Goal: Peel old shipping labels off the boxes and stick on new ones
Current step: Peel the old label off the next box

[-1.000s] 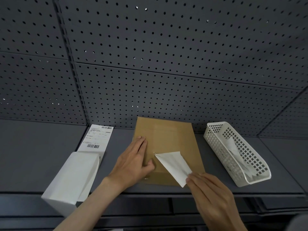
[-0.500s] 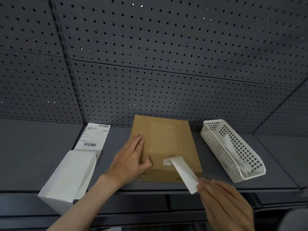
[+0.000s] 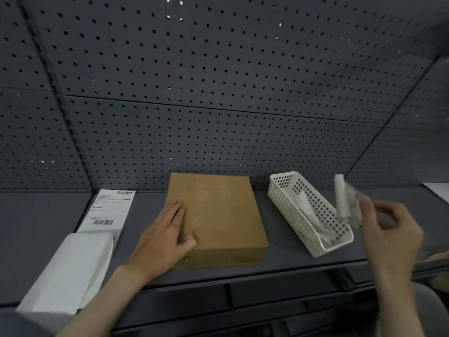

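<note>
The cardboard box (image 3: 216, 215) lies flat on the grey shelf (image 3: 279, 266), its top bare. The left hand (image 3: 165, 237) rests on the box's 9 o'clock edge, fingers straight, thumb against the near corner. At 3 o'clock, beyond the white basket (image 3: 308, 212), the right hand (image 3: 388, 229) pinches a curled label (image 3: 342, 198), blurred, apparently held above the basket's far side. A printed label sheet (image 3: 109, 210) lies at 9 o'clock, beside a white pack (image 3: 70, 271).
</note>
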Demonstrator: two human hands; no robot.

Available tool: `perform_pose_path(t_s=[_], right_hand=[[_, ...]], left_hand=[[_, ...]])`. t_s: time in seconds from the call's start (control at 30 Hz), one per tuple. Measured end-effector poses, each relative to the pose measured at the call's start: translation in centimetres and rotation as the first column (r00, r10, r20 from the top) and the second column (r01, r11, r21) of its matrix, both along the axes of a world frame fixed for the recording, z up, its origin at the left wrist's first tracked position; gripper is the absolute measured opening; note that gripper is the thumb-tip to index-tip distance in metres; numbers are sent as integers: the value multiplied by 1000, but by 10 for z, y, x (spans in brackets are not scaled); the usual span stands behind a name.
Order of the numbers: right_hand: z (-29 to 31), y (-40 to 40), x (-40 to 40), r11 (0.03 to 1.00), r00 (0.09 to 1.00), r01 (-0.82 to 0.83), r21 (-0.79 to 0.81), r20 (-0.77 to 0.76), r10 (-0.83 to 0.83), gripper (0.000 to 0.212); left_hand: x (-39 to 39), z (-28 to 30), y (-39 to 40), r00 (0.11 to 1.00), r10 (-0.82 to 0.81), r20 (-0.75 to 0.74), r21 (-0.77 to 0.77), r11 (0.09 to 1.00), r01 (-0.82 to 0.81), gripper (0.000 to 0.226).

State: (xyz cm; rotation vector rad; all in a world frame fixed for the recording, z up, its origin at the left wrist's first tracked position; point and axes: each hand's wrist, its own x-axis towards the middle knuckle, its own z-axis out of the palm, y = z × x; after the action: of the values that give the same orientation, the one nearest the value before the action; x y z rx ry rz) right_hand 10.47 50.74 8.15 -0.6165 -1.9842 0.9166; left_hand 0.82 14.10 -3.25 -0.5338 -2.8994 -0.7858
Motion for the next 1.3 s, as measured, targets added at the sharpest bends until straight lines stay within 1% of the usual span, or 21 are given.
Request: perform_pose_path(t_s=[0.07, 0.13, 0.17, 0.23, 0.37, 0.5, 0.6, 0.67, 0.73, 0.77, 0.83, 0.93, 1.0, 1.03, 1.17, 1.23, 1.3], right_hand=[[-7, 16, -22, 1000, 991, 16, 5, 135, -17, 40], [-23, 33, -46, 999, 948, 0, 49, 317, -16, 51], [-32, 39, -57, 997, 917, -25, 75, 398, -7, 52], [-49, 47, -75, 993, 865, -82, 83, 501, 29, 50], [-71, 48, -93, 986, 769, -164, 17, 628, 117, 50], [-88, 52, -97, 982, 667, -183, 50, 740, 87, 56], [-95, 53, -98, 982, 636, -189, 29, 765, 100, 57], [-93, 54, -101, 973, 593, -214, 83, 803, 62, 53], [-88, 53, -102, 940, 528, -273, 206, 849, -32, 46], [-87, 54, -103, 923, 513, -298, 245, 856, -61, 44], [-88, 58, -105, 909, 507, -332, 251, 860, -52, 44], [-89, 61, -105, 942, 534, -298, 156, 845, 29, 52], [-88, 62, -103, 964, 583, -247, 103, 810, 62, 65], [-88, 64, -103, 971, 613, -224, 87, 787, 71, 69], [-83, 66, -100, 980, 665, -196, 37, 739, 105, 66], [-80, 66, -96, 978, 683, -197, 69, 725, 87, 71], [-78, 64, -91, 971, 685, -197, 137, 727, 36, 69]], left_hand=[[1, 2, 1, 1000, 4, 5, 2, 1000, -4, 80], [2, 3, 2, 1000, 10, 4, 3, 1000, -10, 79], [2, 2, 2, 1000, 12, 5, 4, 1000, -12, 79], [2, 1, 2, 1000, 15, 14, -2, 1000, -15, 80], [1, 1, 1, 1000, 21, 16, -1, 1000, -21, 80], [2, 0, 1, 1000, 21, 24, -10, 1000, -20, 90], [1, -2, 0, 999, 29, 24, -8, 1000, -29, 91], [1, -3, 0, 999, 33, 20, -5, 999, -33, 88], [2, -3, 1, 999, 39, 17, -3, 999, -39, 88], [3, -3, 1, 999, 41, 13, -3, 999, -41, 90], [5, -4, 3, 999, 41, 7, -3, 999, -41, 93], [9, -5, 3, 998, 56, -7, 2, 998, -56, 92], [11, -5, 2, 997, 70, -27, 6, 998, -70, 91], [11, -5, 1, 997, 73, -31, 5, 997, -73, 91], [11, -5, -3, 997, 65, -38, 9, 998, -65, 91], [11, -5, -5, 997, 63, -34, 18, 998, -62, 90], [12, -4, -6, 998, 60, -34, 37, 998, -58, 91]])
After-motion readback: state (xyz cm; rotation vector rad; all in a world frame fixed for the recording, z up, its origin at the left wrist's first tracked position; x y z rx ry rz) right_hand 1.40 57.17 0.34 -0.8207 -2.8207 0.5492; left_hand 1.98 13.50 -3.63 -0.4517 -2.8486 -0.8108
